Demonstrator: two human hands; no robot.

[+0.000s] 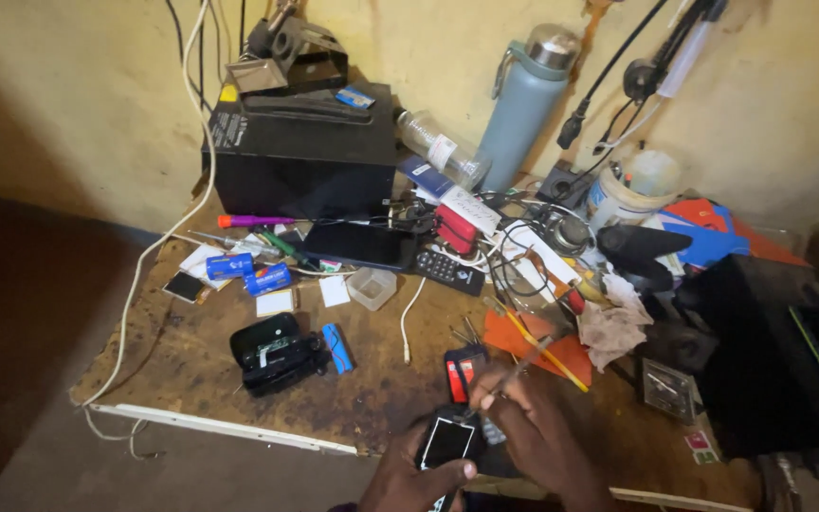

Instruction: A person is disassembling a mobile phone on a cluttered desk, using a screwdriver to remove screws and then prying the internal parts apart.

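At the bottom of the head view my left hand [409, 479] holds a small opened phone [447, 443] with a pale screen, thumb across its lower edge. My right hand [537, 427] sits just right of it, fingers pinched on a thin metal tool [521, 365] whose tip meets the top of the phone. A small black part with red strips [462, 372] lies on the bench just beyond the phone. Both hands hover over the worn wooden bench [191, 351] at its front edge.
A black box [300, 156] stands at the back left, a grey flask [523, 104] behind centre. Scattered about: a black device [275, 354], blue batteries [253, 275], a remote [449, 271], a yellow pencil [547, 351], a crumpled cloth [610, 327], tangled cables and screwdrivers.
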